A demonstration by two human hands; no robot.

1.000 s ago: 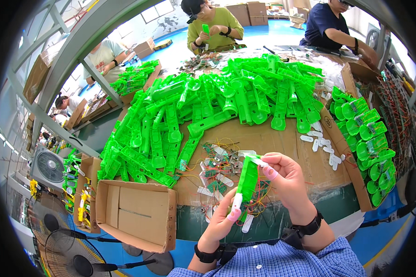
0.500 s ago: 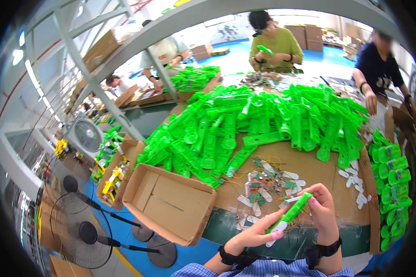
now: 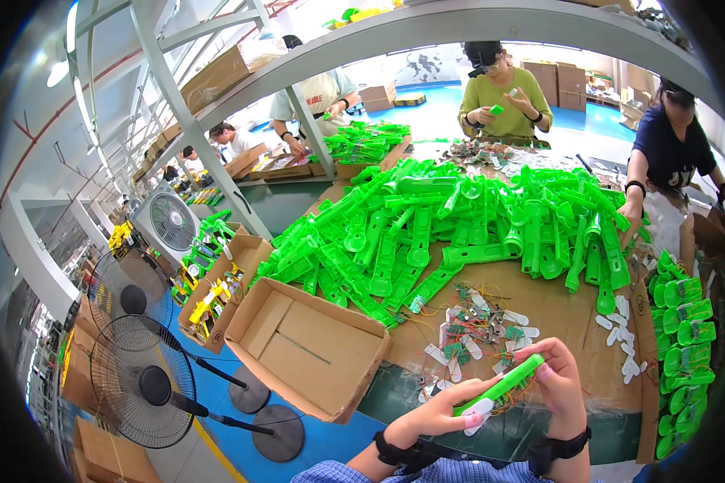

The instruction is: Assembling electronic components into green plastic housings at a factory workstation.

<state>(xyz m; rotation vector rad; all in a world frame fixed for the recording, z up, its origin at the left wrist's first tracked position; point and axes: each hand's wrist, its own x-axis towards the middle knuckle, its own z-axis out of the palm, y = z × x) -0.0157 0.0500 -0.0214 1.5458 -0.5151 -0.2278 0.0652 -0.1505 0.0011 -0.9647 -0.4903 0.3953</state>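
Note:
Both of my hands hold one long green plastic housing (image 3: 514,377), tilted up to the right over the near table edge. My left hand (image 3: 439,412) grips its lower end, the thumb on a white oval piece (image 3: 474,409) there. The fingers of my right hand (image 3: 562,382) close round the upper end. Thin wires hang below the housing. Just beyond my hands lies a loose cluster of small green circuit boards (image 3: 457,352) with wires and white oval pieces.
A heap of green housings (image 3: 459,213) covers the far table. Left stands a cardboard box (image 3: 306,346), with floor fans (image 3: 149,378) beyond. White pieces (image 3: 620,338) lie at right, by a box of green parts (image 3: 685,338). Co-workers (image 3: 503,97) work across the table.
My view has tilted, shifting the scene slightly right and down. A white strip by my right fingers no longer shows. The far-right co-worker now reaches toward the heap; the one opposite has parted their hands.

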